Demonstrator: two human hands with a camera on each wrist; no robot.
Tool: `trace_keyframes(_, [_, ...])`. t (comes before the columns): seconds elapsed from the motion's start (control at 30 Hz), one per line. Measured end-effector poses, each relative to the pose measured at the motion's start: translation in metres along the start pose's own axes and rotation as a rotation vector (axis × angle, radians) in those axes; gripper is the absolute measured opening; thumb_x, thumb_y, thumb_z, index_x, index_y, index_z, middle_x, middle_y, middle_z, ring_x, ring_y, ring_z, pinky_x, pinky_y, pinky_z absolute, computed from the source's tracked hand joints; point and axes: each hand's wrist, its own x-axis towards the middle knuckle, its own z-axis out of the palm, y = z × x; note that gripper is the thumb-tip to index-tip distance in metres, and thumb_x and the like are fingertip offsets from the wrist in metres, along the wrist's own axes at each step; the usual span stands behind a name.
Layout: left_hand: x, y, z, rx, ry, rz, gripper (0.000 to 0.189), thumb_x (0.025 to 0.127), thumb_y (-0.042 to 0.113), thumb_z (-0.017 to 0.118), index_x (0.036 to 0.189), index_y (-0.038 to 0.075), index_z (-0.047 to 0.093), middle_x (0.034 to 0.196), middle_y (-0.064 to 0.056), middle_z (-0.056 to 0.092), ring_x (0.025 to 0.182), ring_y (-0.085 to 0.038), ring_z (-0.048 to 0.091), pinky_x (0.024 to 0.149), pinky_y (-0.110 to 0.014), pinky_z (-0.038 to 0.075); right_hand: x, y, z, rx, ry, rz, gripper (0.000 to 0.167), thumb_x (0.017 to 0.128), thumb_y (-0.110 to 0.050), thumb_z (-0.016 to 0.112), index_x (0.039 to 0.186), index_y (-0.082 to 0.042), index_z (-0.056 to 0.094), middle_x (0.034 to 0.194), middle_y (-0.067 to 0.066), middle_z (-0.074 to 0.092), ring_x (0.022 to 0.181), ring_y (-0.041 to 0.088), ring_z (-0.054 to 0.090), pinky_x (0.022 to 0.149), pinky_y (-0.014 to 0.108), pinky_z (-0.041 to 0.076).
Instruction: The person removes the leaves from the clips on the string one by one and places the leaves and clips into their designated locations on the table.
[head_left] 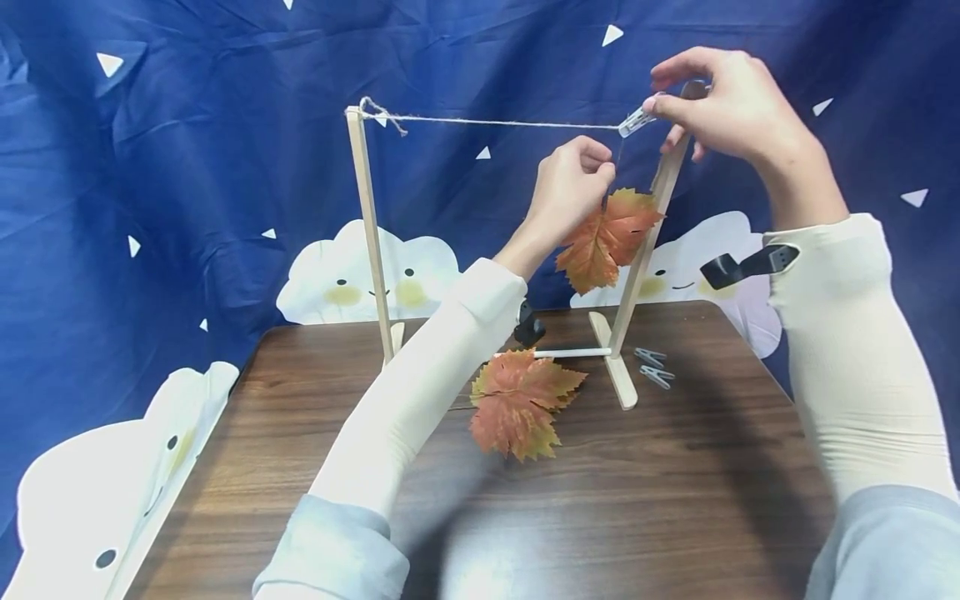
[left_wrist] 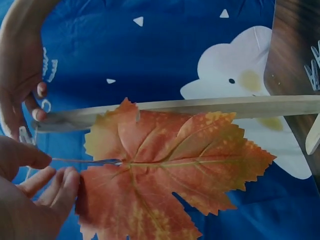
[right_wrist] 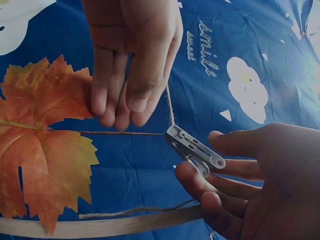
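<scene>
My right hand (head_left: 731,104) has thumb and fingertips at the handle end of a metal clothespin (right_wrist: 195,150), pinching it. The clothespin's jaws sit on the string (head_left: 487,122), where the thin stem (right_wrist: 125,133) of an orange-red artificial maple leaf (left_wrist: 165,165) meets it. The leaf hangs below, in front of the right wooden post (head_left: 645,258). Close beside the stem is my left hand (head_left: 573,183); in the right wrist view its fingers extend almost straight, with the stem passing just past the fingertips.
A second maple leaf (head_left: 521,404) lies on the brown table (head_left: 637,492). Two more clothespins (head_left: 655,375) rest right of the stand's foot (head_left: 622,387). The left post (head_left: 367,217) carries the string's knotted end. Behind hangs a blue cloth (head_left: 187,167) with clouds.
</scene>
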Motion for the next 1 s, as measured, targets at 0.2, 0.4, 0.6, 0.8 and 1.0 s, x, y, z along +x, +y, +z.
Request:
trace_keyframes(0.2, [0.006,0.004,0.009,-0.005,-0.016,-0.043,0.031,0.108,0.021,0.062,0.138,0.013,0.068,0.13,0.002,0.077,0.117,-0.006,0.071,0.092,-0.012,0.054,0.0,0.003,0.005,-0.029,-0.011,0.002,0.058,0.105,-0.035,0.067,0.155,-0.01,0.053,0.127,0.006,0.067,0.058,-0.003,0.068,0.049,0.019,0.051])
trace_keyframes(0.4, [0.011,0.009,0.017,-0.049,-0.066,-0.048,0.035,0.107,0.019,0.065,0.142,0.013,0.066,0.129,0.002,0.077,0.117,-0.004,0.072,0.095,-0.011,0.053,0.002,0.002,0.003,0.01,0.025,0.022,0.052,0.103,-0.033,0.07,0.148,-0.009,0.062,0.087,-0.021,0.065,0.055,0.0,0.068,0.046,0.02,0.048])
trace_keyframes(0.6, [0.014,0.013,0.018,-0.103,-0.032,-0.067,0.024,0.107,0.014,0.064,0.13,0.012,0.073,0.114,0.001,0.08,0.101,-0.006,0.075,0.084,-0.01,0.054,0.001,0.003,0.0,-0.017,-0.003,0.007,0.053,0.104,-0.034,0.067,0.15,-0.01,0.059,0.084,-0.023,0.063,0.055,0.001,0.067,0.047,0.021,0.047])
trace_keyframes(0.8, [0.014,0.015,0.016,-0.092,-0.007,-0.058,0.021,0.107,0.014,0.064,0.125,0.012,0.075,0.109,0.002,0.08,0.094,-0.005,0.076,0.078,-0.012,0.054,0.0,0.004,-0.003,-0.018,-0.004,0.0,0.05,0.104,-0.033,0.068,0.148,-0.01,0.062,0.077,-0.026,0.065,0.05,0.007,0.062,0.046,0.022,0.046])
trace_keyframes(1.0, [0.014,0.013,0.015,-0.09,-0.004,-0.06,0.02,0.107,0.013,0.065,0.124,0.012,0.076,0.109,0.001,0.081,0.096,-0.007,0.077,0.077,-0.012,0.054,0.0,0.005,0.001,0.125,0.04,-0.007,0.032,0.103,-0.024,0.072,0.132,-0.012,0.072,0.074,-0.017,0.068,0.057,0.002,0.067,0.048,0.018,0.048])
